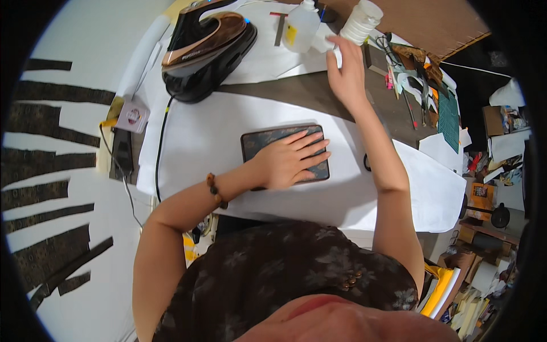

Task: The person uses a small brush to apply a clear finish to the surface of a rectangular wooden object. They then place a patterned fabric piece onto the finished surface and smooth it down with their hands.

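A flat, dark patterned rectangular piece with rounded corners (259,142) lies on the white sheet in the middle of the table. My left hand (290,157) rests palm down across it, fingers spread, covering much of its right half. Farther off, my right hand (347,74) reaches to the back of the table, just below the translucent white bottle (301,28) and the ribbed white container (362,23). Something small and white shows between its thumb and forefinger; its kind is too hidden to tell. The remaining fingers are partly curled out of sight.
A black and copper iron (208,54) stands at the back left, its cord (160,148) running down the sheet. Dark patterned strips (54,91) lie at the far left. Tools and scraps (410,85) crowd the right, beside a green cutting mat (448,122).
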